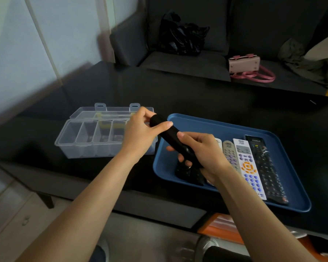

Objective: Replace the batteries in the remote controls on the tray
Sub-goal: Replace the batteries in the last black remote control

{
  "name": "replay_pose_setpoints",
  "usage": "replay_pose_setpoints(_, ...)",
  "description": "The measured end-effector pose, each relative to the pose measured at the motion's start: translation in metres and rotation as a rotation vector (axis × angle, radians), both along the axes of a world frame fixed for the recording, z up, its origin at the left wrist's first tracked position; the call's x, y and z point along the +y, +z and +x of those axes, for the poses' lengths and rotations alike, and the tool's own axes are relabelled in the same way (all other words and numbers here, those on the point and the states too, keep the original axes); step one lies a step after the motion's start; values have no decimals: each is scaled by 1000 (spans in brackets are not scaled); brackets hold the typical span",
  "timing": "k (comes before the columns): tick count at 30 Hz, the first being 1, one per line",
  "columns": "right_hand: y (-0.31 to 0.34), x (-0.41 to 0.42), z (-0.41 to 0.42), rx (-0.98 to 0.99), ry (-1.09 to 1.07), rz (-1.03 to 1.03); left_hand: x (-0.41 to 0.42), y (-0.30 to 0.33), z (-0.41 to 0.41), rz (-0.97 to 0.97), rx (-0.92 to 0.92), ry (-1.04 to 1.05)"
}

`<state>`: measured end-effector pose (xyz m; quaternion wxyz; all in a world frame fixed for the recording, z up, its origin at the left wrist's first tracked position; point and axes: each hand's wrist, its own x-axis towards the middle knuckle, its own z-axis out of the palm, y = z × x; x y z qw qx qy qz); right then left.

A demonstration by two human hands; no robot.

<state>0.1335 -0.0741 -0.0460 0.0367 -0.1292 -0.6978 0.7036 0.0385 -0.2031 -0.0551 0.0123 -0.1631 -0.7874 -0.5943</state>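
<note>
Both hands on a black remote above the tray

Right now a black remote point(170, 138) is held in the air over the left end of the blue tray point(197, 122), slanting from upper left down to lower right; the left hand point(140, 133) curls round its upper end, thumb laid along the side, while the right hand point(201, 152) grips the lower end, fingers wrapped under the body and thumb on top.

On the tray, under the right hand, lies another dark remote point(189, 173) — partly hidden; further right on the tray lie a grey remote point(229, 152), a white remote point(249, 167) with orange and purple buttons, and a long black remote point(267, 167), side by side and lengthwise.

Just left of the tray stands a clear compartment box point(95, 137) with its lid open — some compartments hold dark and yellow things, too blurred to name; tray and box both rest on a dark table point(178, 87); beyond the tray, a sofa point(187, 61) carries a black bag point(180, 36) and a pink handbag point(244, 63).
</note>
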Motion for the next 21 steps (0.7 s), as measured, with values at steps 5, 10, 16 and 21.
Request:
replay_pose_setpoints(5,2,3,0,-27,35,0,-5,12,2,269,-281,-112)
replay_pose_setpoints(10,4,1,0,-146,5,54,-3,16,4,329,-299,-59)
replay_pose_setpoints(16,4,-4,-3,-129,27,132,0,13,2,290,-78,-5)
replay_pose_setpoints(21,3,-2,-2,-105,108,81,-1,11,-1,282,-98,27)
